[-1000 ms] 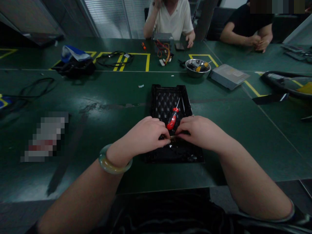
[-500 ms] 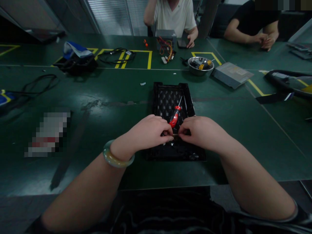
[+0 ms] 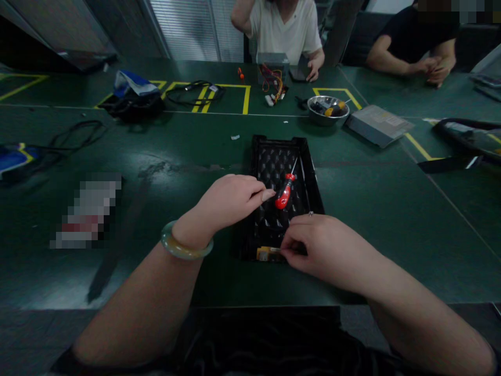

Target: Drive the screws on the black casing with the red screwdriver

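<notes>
A black tray (image 3: 255,156) with a quilted-looking floor lies in front of me. Inside it rests a screwdriver (image 3: 285,194) with a red and black handle, its shaft pointing away from me. My right hand (image 3: 317,243) pinches the right end of a small yellow circuit board (image 3: 267,254) at the tray's near edge. Over the tray's left side is my left hand (image 3: 235,201), fingers pressed together near the screwdriver handle; whether anything small is between them is hidden.
A metal bowl (image 3: 327,116) of tools and a flat grey box (image 3: 379,125) stand beyond the tray. Loose wires (image 3: 276,86) lie before a seated person in white (image 3: 287,31). A blue and black bundle (image 3: 133,94) and a pixelated object (image 3: 92,209) are at left.
My hands have moved apart: the left is higher over the tray's left side, the right is down at the near edge. The yellow board now shows there. The view has shifted slightly.
</notes>
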Demonstrator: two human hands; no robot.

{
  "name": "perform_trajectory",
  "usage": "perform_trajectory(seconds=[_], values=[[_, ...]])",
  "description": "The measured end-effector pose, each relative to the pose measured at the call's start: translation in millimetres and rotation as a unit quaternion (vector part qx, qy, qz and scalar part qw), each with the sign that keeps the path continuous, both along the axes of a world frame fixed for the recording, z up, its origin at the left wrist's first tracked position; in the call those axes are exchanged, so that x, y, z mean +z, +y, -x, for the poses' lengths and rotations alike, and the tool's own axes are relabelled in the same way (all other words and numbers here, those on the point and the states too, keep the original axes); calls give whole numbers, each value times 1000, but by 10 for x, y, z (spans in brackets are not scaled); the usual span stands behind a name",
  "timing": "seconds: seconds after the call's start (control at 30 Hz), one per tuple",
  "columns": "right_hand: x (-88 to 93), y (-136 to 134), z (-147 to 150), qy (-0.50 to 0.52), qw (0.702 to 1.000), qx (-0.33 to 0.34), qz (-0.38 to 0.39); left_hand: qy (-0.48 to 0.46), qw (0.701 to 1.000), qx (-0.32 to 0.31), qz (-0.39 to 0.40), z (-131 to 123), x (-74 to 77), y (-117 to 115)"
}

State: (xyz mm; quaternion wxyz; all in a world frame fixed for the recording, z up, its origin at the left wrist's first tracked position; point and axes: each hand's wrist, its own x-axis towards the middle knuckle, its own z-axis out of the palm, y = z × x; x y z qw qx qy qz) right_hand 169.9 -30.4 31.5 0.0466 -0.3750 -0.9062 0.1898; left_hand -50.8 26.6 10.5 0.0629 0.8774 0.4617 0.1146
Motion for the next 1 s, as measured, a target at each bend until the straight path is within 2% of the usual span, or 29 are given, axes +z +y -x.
perform_trajectory(seconds=[0.27,0.7,0.9,1.0], values=[[-39,33,8,-32,999,6,-19,12,1000,-26,-3,-5,-10,-4],[-85,27,30,-51,999,14,-11,16,999,-30,-10,11,-34,8],[-98,35,28,-54,998,19,-15,0,1000,-27,1,25,-52,18],[-91,31,22,-51,998,21,-17,-30,998,-47,39,39,-24,16]])
